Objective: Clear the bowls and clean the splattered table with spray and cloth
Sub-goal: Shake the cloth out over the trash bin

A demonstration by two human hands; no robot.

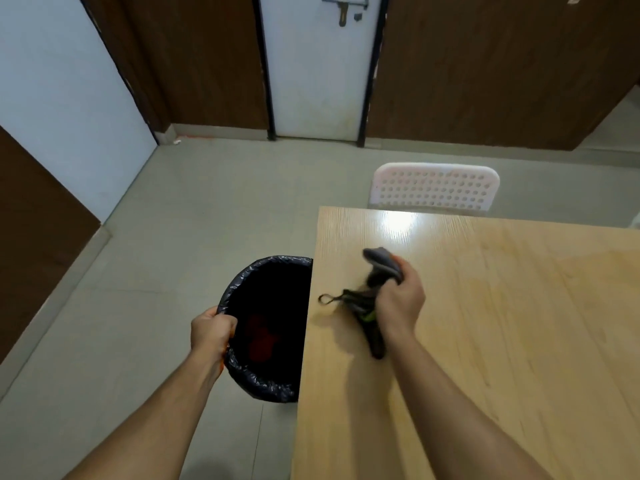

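The right hand (398, 299) bunches the dark cloth (372, 296) at the table (485, 323) edge; just left of its fingers, the left hand (211, 332) grips the bin (263, 386) rim.

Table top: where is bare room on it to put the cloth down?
The table is bare from the right hand and its dark cloth out to the right edge, and back toward the white chair. The only crowded spot is the left edge, where the left hand grips the bin.
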